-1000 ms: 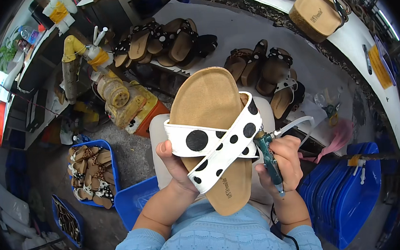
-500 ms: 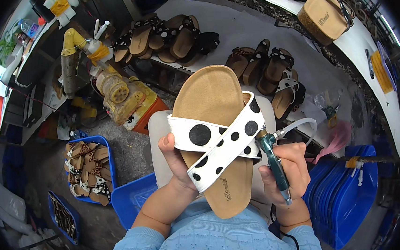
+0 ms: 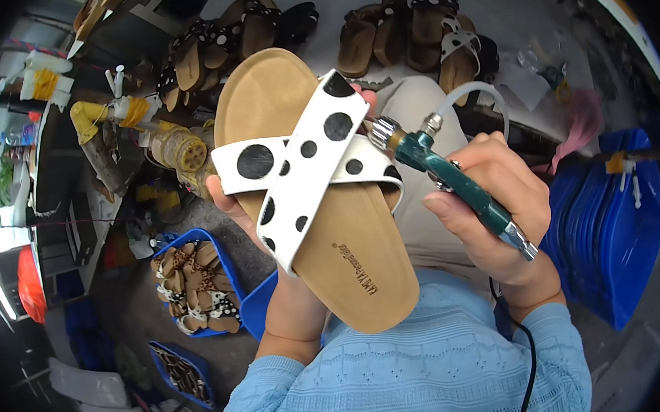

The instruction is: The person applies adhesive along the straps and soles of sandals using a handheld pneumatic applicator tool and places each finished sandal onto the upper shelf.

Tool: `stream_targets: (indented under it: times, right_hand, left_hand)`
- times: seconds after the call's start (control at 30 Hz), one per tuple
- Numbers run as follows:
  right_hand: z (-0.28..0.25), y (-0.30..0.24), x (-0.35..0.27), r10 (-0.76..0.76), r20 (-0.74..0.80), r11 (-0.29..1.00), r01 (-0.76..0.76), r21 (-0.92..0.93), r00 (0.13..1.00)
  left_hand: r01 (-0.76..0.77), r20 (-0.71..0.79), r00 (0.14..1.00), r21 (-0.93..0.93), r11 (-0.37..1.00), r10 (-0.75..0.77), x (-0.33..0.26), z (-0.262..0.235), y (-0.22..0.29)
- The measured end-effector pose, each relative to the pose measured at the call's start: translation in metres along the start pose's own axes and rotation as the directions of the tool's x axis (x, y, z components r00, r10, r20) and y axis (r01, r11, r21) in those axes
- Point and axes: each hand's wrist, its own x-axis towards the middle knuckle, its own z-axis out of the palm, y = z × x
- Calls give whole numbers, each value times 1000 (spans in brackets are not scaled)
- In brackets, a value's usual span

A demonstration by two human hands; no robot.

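Note:
A tan-footbed sandal [image 3: 348,243] with crossed white straps [image 3: 310,149] dotted black is held over my lap, toe end up and tilted left. My left hand [image 3: 237,213] is closed around it from beneath; the thumb shows at the left strap edge, fingertips peek out at the right one, and the sandal hides the rest. In my right hand [image 3: 510,180] is a green hand-held air tool [image 3: 468,191] with a silver nozzle and a clear hose [image 3: 476,86]. Its nozzle points at the right end of the straps, very near them; whether it touches I cannot tell.
Sandals [image 3: 255,37] stand in groups on the grey surface ahead. A blue crate [image 3: 233,272] of sandals and a smaller blue bin [image 3: 203,371] are at lower left. Stacked blue bins [image 3: 610,223] stand right. A yellow-stained machine [image 3: 178,148] is on the left.
The sandal has shifted up and left and tilted further left. My right hand has moved right and turned the tool so its nozzle points up-left. The view has shifted too.

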Motion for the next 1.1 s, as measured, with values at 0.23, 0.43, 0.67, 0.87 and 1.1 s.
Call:
stream_targets:
  times: [0.23, 0.43, 0.67, 0.87, 1.1]
  right_hand:
    - [-5, 1, -3, 20, 11, 1000, -21, 7, 1000]
    - [-6, 5, -7, 33, -22, 999, -33, 7, 999]
    - [-10, 8, -12, 8, -28, 1000, -9, -30, 1000]
    - [-10, 6, -11, -29, -38, 999, 28, -17, 999]
    - [-13, 9, -10, 80, -5, 996, -80, 24, 997]
  left_hand:
    - [-4, 72, 997, 73, 997, -1, 6, -5, -11]
    - [23, 126, 991, 229, 973, -54, 12, -18, -4]
    - [-35, -82, 996, 134, 990, 47, 3, 3, -26]
    - [-49, -195, 977, 195, 980, 88, 0, 17, -30]
    - [7, -21, 1000, 139, 990, -4, 6, 1, -23]
